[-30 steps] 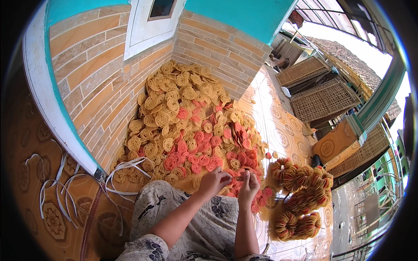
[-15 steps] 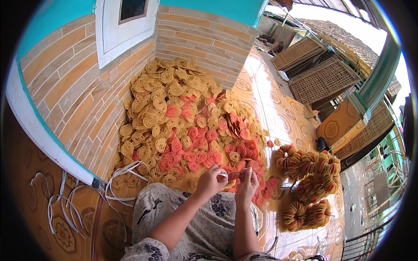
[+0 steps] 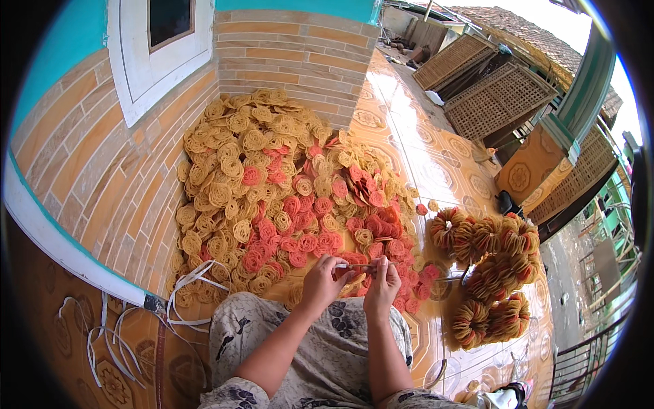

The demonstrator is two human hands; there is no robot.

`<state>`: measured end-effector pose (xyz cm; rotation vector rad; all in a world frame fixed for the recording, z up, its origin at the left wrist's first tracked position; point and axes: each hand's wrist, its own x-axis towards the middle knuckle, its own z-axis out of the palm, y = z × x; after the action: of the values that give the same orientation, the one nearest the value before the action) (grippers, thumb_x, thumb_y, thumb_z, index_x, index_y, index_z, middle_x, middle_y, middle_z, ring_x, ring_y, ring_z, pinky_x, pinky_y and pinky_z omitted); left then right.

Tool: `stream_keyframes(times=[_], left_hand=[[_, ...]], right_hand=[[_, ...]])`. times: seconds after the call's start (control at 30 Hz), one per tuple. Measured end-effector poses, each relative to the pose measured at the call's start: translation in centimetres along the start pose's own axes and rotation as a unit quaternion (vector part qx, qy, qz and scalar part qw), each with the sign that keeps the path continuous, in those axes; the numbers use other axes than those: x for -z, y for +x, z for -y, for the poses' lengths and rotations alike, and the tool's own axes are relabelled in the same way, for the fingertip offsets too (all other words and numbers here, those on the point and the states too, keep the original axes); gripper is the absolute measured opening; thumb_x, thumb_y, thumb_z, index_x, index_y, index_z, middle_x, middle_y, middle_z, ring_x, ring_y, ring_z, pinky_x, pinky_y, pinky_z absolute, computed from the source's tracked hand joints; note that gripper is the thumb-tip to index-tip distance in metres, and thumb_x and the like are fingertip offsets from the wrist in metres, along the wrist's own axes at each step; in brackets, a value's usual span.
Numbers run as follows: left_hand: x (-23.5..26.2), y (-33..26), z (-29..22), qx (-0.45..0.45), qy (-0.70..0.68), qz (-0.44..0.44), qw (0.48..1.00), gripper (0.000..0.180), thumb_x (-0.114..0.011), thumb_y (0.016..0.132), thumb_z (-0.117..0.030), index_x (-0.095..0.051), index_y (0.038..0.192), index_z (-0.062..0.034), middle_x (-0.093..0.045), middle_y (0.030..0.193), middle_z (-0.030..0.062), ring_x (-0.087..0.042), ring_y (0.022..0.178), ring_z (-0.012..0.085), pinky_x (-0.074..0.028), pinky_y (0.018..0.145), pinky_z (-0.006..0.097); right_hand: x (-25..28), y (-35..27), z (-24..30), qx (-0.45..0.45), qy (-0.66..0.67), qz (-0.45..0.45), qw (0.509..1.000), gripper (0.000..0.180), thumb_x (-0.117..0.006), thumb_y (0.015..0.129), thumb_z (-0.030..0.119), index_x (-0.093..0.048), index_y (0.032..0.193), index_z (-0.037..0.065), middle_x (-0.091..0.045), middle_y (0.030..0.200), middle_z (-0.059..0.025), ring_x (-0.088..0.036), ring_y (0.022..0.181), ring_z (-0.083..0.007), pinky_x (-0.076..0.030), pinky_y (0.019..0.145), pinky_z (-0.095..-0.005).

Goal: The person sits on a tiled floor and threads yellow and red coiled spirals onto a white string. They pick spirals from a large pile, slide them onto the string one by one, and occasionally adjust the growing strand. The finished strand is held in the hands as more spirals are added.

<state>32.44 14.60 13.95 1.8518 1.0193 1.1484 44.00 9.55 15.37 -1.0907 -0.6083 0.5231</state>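
Note:
In front of my lap, my left hand is closed in a pinch on a thin pale strip. The strip reaches across to my right hand, whose thumb and fingers are pinched on its other end. Coral-red and yellowish discs of coiled strands lie just beyond and below the strip; I cannot tell whether one is threaded on it. Past my hands spreads a large pile of yellow coiled discs, with many coral-red discs on its near side.
Bundles of strung discs lie on the tiled floor to the right. Loose white straps lie left of my knee. A brick-patterned wall and white door bound the left. Woven racks lean beyond a tiled pillar base.
The whole view has shifted slightly. The strip between my hands now shows as a straight thin line, and my left fingers have turned a little. Both hands stay close together over my lap.

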Motion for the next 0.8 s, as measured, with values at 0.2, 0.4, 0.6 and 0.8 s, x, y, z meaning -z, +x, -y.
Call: stream_keyframes(times=[0.2, 0.4, 0.6, 0.8], left_hand=[[0.0, 0.2, 0.7, 0.025, -0.017, 0.029, 0.999, 0.014, -0.071, 0.082, -0.011, -0.066, 0.09, -0.002, -0.062, 0.089, 0.0075, -0.062, 0.07, 0.0212, -0.05, 0.064, 0.032], [0.3, 0.8, 1.9, 0.073, -0.247, 0.088, 0.962, 0.015, -0.059, 0.095, -0.015, -0.066, 0.097, -0.0012, -0.068, 0.102, 0.0028, -0.061, 0.097, 0.0113, -0.045, 0.089, 0.025], [-0.4, 0.7, 2.4, 0.197, -0.376, 0.182, 0.887, 0.014, -0.057, 0.096, -0.011, -0.065, 0.103, -0.0009, -0.066, 0.107, 0.0035, -0.06, 0.096, 0.0091, -0.047, 0.088, 0.025], [-1.8, 0.1, 2.7, 0.137, -0.178, 0.095, 0.97, 0.013, -0.067, 0.089, -0.005, -0.063, 0.101, -0.0003, -0.065, 0.095, 0.0032, -0.06, 0.09, 0.0085, -0.049, 0.081, 0.023]], right_hand=[[-0.1, -0.1, -0.4, 0.069, -0.053, 0.03, 0.996, 0.023, -0.052, 0.1, 0.015, -0.062, 0.088, -0.001, -0.06, 0.083, -0.0037, -0.059, 0.072, -0.0103, -0.047, 0.068, -0.025], [-0.2, -0.3, -0.9, 0.077, -0.063, 0.053, 0.994, 0.022, -0.051, 0.1, 0.013, -0.062, 0.088, -0.002, -0.06, 0.085, -0.0045, -0.06, 0.074, -0.0109, -0.047, 0.07, -0.0247], [0.3, 0.4, -1.3, -0.049, 0.027, -0.011, 0.998, 0.026, -0.053, 0.1, 0.024, -0.062, 0.092, 0.0, -0.062, 0.083, -0.004, -0.059, 0.071, -0.0118, -0.048, 0.069, -0.0256], [0.3, 0.5, -0.5, -0.115, 0.172, 0.005, 0.978, 0.023, -0.051, 0.101, 0.022, -0.06, 0.092, 0.002, -0.062, 0.082, -0.0026, -0.057, 0.07, -0.0104, -0.048, 0.067, -0.0263]])
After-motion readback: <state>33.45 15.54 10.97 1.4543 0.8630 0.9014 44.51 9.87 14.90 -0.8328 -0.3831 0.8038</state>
